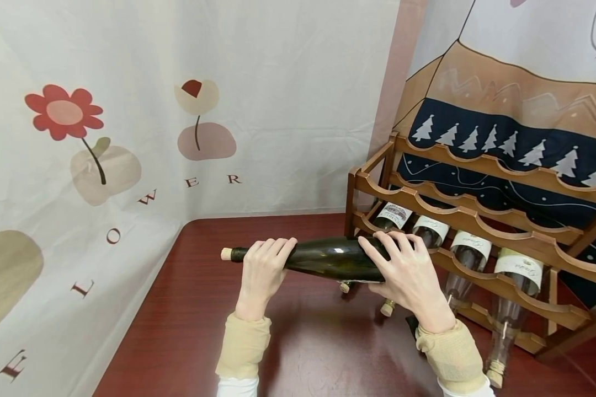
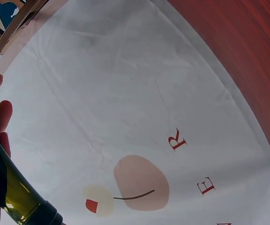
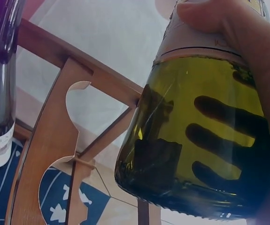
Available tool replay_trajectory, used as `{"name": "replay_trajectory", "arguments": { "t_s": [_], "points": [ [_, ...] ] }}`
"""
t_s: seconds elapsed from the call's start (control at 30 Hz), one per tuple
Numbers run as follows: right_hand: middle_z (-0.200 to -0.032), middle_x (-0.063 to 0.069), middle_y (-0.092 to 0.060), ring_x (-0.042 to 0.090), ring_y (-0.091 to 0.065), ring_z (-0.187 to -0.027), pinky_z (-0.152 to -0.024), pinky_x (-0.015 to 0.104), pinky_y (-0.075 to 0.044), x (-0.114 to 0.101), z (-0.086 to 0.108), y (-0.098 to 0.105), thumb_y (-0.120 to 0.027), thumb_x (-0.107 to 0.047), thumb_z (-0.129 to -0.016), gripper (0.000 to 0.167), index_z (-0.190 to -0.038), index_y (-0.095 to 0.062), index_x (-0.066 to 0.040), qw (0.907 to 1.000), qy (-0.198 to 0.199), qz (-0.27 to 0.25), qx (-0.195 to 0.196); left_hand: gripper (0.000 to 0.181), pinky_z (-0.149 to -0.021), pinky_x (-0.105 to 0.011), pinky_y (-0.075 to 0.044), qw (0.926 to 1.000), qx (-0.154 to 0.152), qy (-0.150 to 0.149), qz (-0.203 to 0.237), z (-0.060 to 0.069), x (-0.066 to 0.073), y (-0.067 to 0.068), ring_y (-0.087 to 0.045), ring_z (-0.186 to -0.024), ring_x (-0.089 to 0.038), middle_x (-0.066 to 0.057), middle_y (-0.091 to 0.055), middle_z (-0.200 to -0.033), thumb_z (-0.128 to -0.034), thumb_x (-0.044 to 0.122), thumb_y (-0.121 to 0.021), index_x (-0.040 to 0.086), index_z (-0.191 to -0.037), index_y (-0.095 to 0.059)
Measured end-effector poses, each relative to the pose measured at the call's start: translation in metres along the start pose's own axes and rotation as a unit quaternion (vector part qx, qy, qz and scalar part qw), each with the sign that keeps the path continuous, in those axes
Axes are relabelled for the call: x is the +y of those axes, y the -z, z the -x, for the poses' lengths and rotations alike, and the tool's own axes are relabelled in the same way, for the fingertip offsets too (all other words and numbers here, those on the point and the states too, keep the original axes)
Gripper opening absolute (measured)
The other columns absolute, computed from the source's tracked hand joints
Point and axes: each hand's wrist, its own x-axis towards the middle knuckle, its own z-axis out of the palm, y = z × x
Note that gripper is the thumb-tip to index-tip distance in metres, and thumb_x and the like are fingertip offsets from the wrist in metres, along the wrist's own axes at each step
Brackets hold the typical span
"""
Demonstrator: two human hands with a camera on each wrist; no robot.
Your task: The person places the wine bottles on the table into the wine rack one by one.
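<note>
A dark green wine bottle [image 1: 328,258] lies nearly level above the table, its corked neck to the left. My left hand [image 1: 265,269] grips it at the neck, the cork end sticking out past the fingers. Round the thick base end my right hand [image 1: 411,278] is wrapped. In the right wrist view the green glass [image 3: 172,108] is see-through, with finger shapes showing behind it and the thumb on a pale label [image 3: 196,40]. The left wrist view catches only the bottle's neck [image 2: 24,197] and some fingertips [image 2: 3,115].
A wooden wine rack [image 1: 457,212] with scalloped rails stands at the right. Several labelled bottles, such as a clear one [image 1: 519,275], lie in its lower row, corks toward me. A printed cloth [image 1: 298,110] hangs behind the reddish table [image 1: 189,325].
</note>
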Motion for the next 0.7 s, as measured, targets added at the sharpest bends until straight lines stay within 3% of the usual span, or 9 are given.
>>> {"name": "replay_trajectory", "arguments": {
  "t_s": [0.23,0.7],
  "points": [
    [-0.11,0.013,-0.061,0.035,-0.056,-0.098,-0.078,0.049,-0.044,0.0025,0.0006,0.0009,-0.087,-0.051,-0.038,0.099,-0.125,-0.057,-0.017,0.9999,0.003,-0.009,-0.013,0.047,-0.063,-0.029,-0.049,0.9997,0.01,0.012,0.017,-0.0022,0.0014,0.0007,-0.061,-0.066,-0.017,0.003,-0.066,-0.078,-0.0539,-0.01,-0.07,0.013,-0.094,-0.066],
    [-0.112,0.012,-0.062,0.034,-0.056,-0.099,-0.078,0.048,-0.043,0.0071,0.0034,0.0047,-0.087,-0.051,-0.043,0.097,-0.128,-0.055,-0.017,0.9983,-0.01,-0.035,-0.046,0.042,-0.06,-0.027,-0.048,0.9967,-0.009,0.06,0.054,-0.0079,0.0093,0.0076,-0.064,-0.064,-0.015,0.005,-0.067,-0.072,-0.0543,-0.008,-0.067,0.017,-0.089,-0.066]
  ]
}}
